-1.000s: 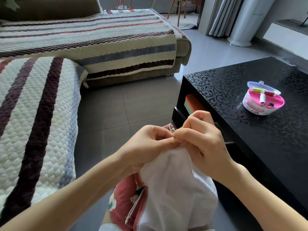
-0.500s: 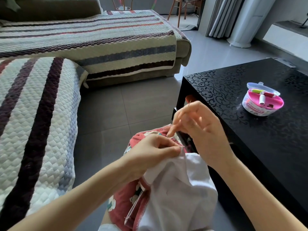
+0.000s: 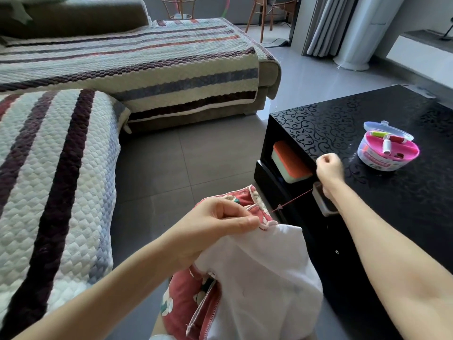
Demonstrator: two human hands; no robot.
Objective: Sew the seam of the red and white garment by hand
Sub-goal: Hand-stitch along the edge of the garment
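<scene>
The red and white garment (image 3: 259, 278) lies bunched in my lap, white inside facing up, red printed side beneath. My left hand (image 3: 220, 224) pinches its pink seam edge between thumb and fingers. My right hand (image 3: 328, 168) is raised far to the right over the black table's edge, fingers curled tight. A red thread (image 3: 294, 199) runs taut from the seam up toward that hand. The needle itself is too small to make out.
A black patterned coffee table (image 3: 367, 217) stands at the right with a pink round sewing kit (image 3: 387, 149) holding thread spools. An orange-lidded box (image 3: 290, 161) sits in the table's shelf. A striped quilted sofa (image 3: 61, 168) fills the left; grey tiled floor lies between.
My right hand left the seam and pulled up and to the right, drawing the red thread taut. My left hand kept its pinch on the seam edge.
</scene>
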